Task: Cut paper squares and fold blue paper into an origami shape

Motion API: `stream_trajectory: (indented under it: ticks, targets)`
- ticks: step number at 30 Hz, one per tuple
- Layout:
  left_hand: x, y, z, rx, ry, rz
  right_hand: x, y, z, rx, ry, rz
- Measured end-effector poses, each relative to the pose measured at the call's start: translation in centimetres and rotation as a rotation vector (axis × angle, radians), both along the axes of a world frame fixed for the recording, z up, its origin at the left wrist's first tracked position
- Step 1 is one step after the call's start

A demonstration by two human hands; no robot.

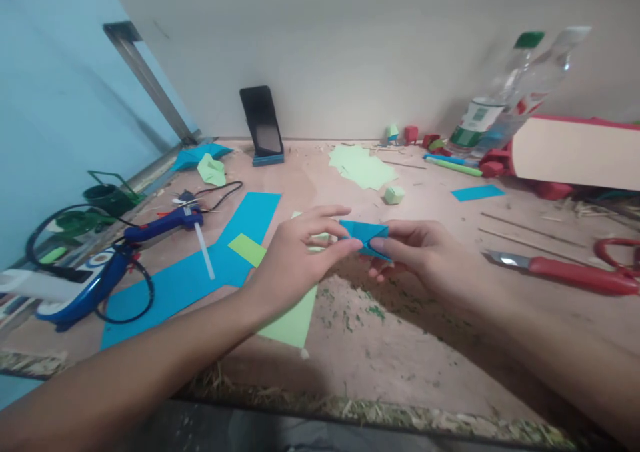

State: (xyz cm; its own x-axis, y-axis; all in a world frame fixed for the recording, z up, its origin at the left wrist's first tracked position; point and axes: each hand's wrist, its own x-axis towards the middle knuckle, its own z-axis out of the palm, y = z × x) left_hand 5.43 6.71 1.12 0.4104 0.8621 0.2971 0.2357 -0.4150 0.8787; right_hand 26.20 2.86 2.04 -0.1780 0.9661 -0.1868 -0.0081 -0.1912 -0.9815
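head view: the left hand and the right hand meet above the tabletop, a small folded blue paper between them. it looks partway through shaping, and any further fold would call for a light, even pinch so the creases hold. the left thumb and a bent finger close on its left end, the index finger raised; the right thumb presses the right end against fingers behind, though blur hides just where they touch. the paper sits at the fingertips, off the surface and clear of both palms. a pale green cube lies on the far side, a blue sheet and glue gun to the left, a red-handled knife to the right
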Motion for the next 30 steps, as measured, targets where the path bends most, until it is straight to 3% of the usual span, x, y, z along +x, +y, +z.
stream_trajectory:
  ticks: [3, 6, 9, 14, 24, 30]
  targets:
    - [0.2, 0.0, -0.2, -0.170, -0.056, 0.007, 0.1, 0.0, -0.2, 0.024, 0.018, -0.029]
    - [0.2, 0.1, -0.4, -0.216, -0.089, -0.037, 0.2, 0.0, -0.4, 0.039, 0.023, -0.039]
    - [0.2, 0.2, -0.2, -0.210, -0.128, -0.016, 0.2, -0.1, -0.3, 0.036, 0.039, -0.068]
    - [0.2, 0.4, 0.4, -0.233, -0.213, 0.159, 0.0, -0.5, -0.3, 0.126, 0.020, -0.205]
    - [0.2, 0.6, 0.1, -0.307, -0.317, 0.090, -0.1, -0.4, -1.4, 0.237, -0.049, -0.286]
    - [0.2, 0.6, 0.1, -0.280, -0.285, 0.079, -0.7, -0.7, -0.3, 0.275, -0.064, -0.261]
